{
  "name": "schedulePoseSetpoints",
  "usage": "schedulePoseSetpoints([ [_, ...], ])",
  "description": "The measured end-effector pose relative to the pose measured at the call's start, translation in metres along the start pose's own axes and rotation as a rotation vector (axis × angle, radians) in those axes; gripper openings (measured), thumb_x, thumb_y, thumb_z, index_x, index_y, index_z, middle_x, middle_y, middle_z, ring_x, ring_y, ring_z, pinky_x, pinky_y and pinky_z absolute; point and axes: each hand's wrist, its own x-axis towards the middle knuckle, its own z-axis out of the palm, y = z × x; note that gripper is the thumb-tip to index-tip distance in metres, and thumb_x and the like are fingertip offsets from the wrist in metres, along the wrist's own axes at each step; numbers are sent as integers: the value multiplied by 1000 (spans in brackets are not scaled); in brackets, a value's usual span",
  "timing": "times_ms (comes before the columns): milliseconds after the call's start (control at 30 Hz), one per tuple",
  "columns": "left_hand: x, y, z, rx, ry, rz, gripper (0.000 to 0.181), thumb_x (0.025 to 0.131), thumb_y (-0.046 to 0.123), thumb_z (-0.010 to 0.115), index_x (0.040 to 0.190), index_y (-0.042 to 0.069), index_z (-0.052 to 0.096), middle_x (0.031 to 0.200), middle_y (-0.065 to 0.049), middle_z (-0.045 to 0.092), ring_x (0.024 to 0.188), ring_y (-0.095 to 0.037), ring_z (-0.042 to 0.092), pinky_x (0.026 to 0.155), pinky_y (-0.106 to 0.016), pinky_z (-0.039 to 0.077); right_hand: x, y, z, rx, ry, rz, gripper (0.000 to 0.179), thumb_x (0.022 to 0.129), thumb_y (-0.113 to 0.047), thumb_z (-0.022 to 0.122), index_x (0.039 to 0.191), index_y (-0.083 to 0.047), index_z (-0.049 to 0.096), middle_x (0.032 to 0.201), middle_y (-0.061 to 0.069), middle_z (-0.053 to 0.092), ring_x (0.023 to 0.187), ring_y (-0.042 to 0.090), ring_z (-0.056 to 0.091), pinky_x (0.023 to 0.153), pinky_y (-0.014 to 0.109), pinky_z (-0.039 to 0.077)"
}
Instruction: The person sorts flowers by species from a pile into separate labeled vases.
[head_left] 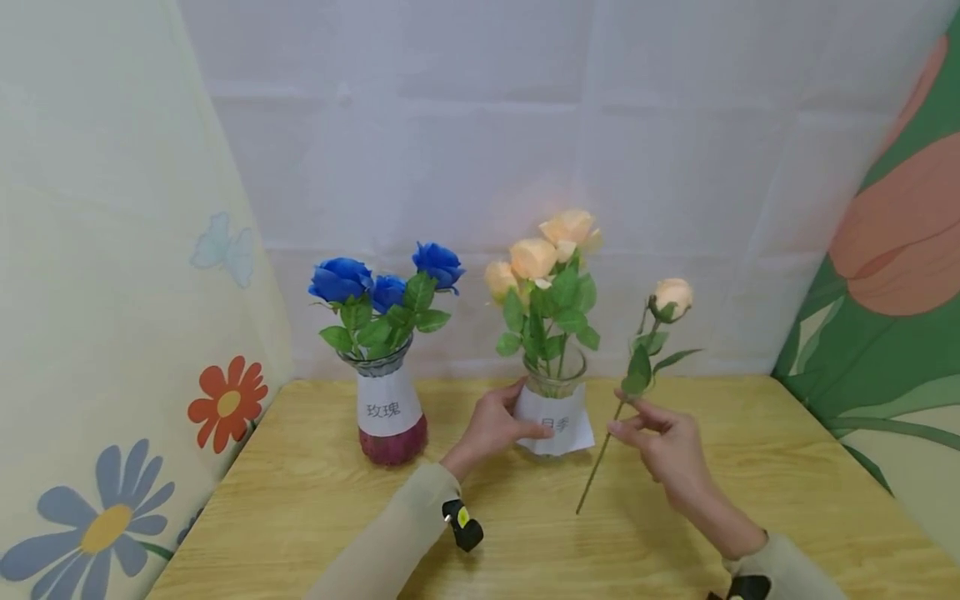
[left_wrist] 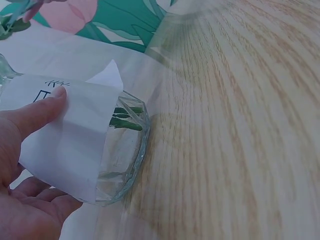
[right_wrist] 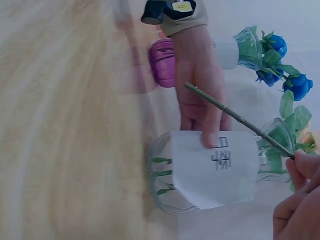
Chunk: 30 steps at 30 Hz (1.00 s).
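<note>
My left hand grips a clear glass vase from its left side, thumb over the white paper label in front. Three peach roses with green leaves stand in it; their stem ends show through the glass in the right wrist view. To the right of the vase, my right hand pinches the stem of a single peach rose between thumb and fingers. This rose leans with its bloom up and to the right, and its bare stem end points down toward the left.
Left of my left hand stands another glass vase with a purple-red lower part, a paper label and three blue roses. Both vases are on a wood-grain table. A white cloth hangs behind, with flower-printed panels at the sides.
</note>
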Motion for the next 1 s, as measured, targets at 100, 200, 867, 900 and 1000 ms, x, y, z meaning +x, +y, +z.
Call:
schedulePoseSetpoints([
  [100,0,0,1,-3,2,-14,95,77,22,97,157,8,48,145,-11,63,128,-29,63,107,-45,51,7,-11,1,25,21,-26,53,93,-14,83,143,-7,65,83,-2,74,39,3,30,36,21,26],
  [200,-1,1,0,-6,-1,-26,96,77,22,97,158,9,47,145,-11,63,128,-28,63,107,-45,51,16,-23,2,61,37,-60,54,94,-13,82,144,-7,64,85,-6,74,39,3,30,36,21,27],
  [867,0,3,0,-14,-10,-6,94,78,20,97,158,10,48,143,-8,65,127,-26,64,106,-44,52,84,-80,8,266,203,-275,46,93,-12,83,137,-12,71,80,1,73,37,5,32,35,20,28],
  [900,0,3,0,-18,-10,-5,93,78,20,97,157,10,49,143,-7,65,126,-26,64,105,-44,52,86,-81,9,249,209,-284,45,94,-12,83,137,-13,72,80,1,73,37,5,32,35,20,28],
  [1000,-1,4,0,-22,-11,-5,92,78,20,96,157,10,50,142,-7,66,126,-25,64,105,-43,53,90,-79,12,202,221,-302,44,93,-15,83,136,-16,73,81,-2,74,36,5,32,34,21,29],
])
